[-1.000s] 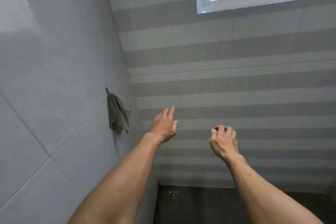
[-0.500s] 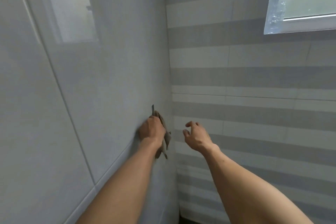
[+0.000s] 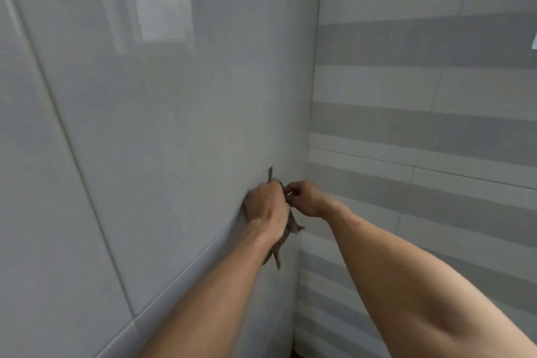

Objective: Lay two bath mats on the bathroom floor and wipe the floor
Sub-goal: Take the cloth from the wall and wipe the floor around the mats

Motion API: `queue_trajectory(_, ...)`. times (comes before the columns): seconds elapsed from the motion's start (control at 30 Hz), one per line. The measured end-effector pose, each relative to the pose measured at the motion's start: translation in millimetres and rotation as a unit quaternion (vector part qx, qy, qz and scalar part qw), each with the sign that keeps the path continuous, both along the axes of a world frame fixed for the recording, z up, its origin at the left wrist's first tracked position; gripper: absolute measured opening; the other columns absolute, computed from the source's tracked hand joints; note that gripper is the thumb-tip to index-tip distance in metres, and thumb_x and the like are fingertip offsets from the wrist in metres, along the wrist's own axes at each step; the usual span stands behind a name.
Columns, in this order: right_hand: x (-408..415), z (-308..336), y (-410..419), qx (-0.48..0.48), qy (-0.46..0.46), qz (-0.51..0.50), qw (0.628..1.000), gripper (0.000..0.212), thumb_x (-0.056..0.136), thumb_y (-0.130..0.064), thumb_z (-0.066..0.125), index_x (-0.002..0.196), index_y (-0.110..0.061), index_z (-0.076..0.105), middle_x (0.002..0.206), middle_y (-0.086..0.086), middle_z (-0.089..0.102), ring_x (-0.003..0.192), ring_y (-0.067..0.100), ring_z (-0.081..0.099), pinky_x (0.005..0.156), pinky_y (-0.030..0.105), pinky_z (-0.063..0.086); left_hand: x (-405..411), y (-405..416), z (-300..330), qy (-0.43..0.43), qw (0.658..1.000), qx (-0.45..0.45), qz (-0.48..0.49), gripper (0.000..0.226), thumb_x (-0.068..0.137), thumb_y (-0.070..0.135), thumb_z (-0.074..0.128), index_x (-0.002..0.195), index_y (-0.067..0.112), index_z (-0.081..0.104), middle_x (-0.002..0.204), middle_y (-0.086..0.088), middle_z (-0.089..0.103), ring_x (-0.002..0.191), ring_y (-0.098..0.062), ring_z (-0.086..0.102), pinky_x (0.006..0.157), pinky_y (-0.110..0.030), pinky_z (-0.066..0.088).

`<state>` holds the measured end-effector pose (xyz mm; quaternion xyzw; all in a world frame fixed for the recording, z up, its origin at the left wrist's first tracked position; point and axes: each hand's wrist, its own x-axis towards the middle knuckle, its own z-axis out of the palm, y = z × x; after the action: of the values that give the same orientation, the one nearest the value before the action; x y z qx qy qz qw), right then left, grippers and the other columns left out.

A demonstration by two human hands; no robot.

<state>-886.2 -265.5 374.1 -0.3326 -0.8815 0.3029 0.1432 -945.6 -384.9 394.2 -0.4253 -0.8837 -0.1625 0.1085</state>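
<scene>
Left hand (image 3: 266, 206) clenched on rag (image 3: 292, 227) at hook (image 3: 270, 173); right hand (image 3: 305, 197) pinching rag's top, 3 o'clock. Risk: yanking may tear rag/hook.

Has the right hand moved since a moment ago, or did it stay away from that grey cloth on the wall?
Yes. The right hand has moved left to the grey cloth hanging on the wall, meeting the left hand.

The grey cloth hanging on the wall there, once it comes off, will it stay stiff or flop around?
Probably floppy: the cloth droops in limp, pointed folds below the left hand. Likely light, since it seems to hang from one small hook. The right hand pinches its top edge, so it should bunch easily.
</scene>
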Motion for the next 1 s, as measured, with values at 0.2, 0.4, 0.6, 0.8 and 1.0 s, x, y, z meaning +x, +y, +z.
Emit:
queue_trajectory(0.2,45,47,56,0.003,-0.011,0.023,1.0,0.012,0.085,-0.017,0.075,0.096,-0.018,0.078,0.086,-0.001,0.075,0.068,0.0,0.066,0.065,0.014,0.046,4,13,59,-0.028,1.0,-0.012,0.003,0.023,0.084,0.02,0.063,0.105,0.011,0.068,0.115,-0.014,0.068,0.106,-0.033,0.065,0.074,-0.031,0.046)
queue_trajectory(0.4,116,74,111,-0.008,0.021,-0.039,0.999,0.019,0.078,-0.021,0.083,0.097,-0.026,0.08,0.088,-0.005,0.078,0.084,0.011,0.072,0.08,0.03,0.059,26,68,96,-0.057,0.997,0.007,-0.051,0.021,0.079,0.016,0.057,0.098,0.009,0.065,0.111,-0.013,0.066,0.099,-0.033,0.064,0.072,-0.031,0.046)
queue_trajectory(0.6,220,57,143,0.023,-0.002,-0.112,0.993,0.014,0.083,-0.031,0.076,0.096,-0.025,0.078,0.095,-0.007,0.074,0.087,0.006,0.065,0.076,0.025,0.048,70,152,47,-0.076,0.979,0.008,-0.188,0.016,0.084,0.018,0.054,0.099,0.012,0.056,0.11,-0.016,0.063,0.096,-0.034,0.062,0.074,-0.033,0.048)
queue_trajectory(0.8,336,-4,151,-0.04,-0.029,-0.217,0.975,0.023,0.091,-0.044,0.066,0.103,-0.024,0.07,0.101,-0.004,0.069,0.09,0.01,0.064,0.072,0.027,0.048,140,225,-38,-0.089,0.932,-0.011,-0.352,0.016,0.094,0.012,0.047,0.105,0.01,0.059,0.106,-0.016,0.067,0.095,-0.033,0.063,0.077,-0.035,0.049)
queue_trajectory(1.0,451,-87,134,-0.122,-0.05,-0.368,0.92,0.027,0.088,-0.048,0.069,0.096,-0.022,0.071,0.097,-0.002,0.068,0.087,0.012,0.063,0.065,0.026,0.046,231,282,-124,-0.101,0.835,-0.119,-0.528,0.013,0.093,0.012,0.051,0.088,0.016,0.063,0.088,-0.003,0.067,0.079,-0.022,0.061,0.066,-0.029,0.044)
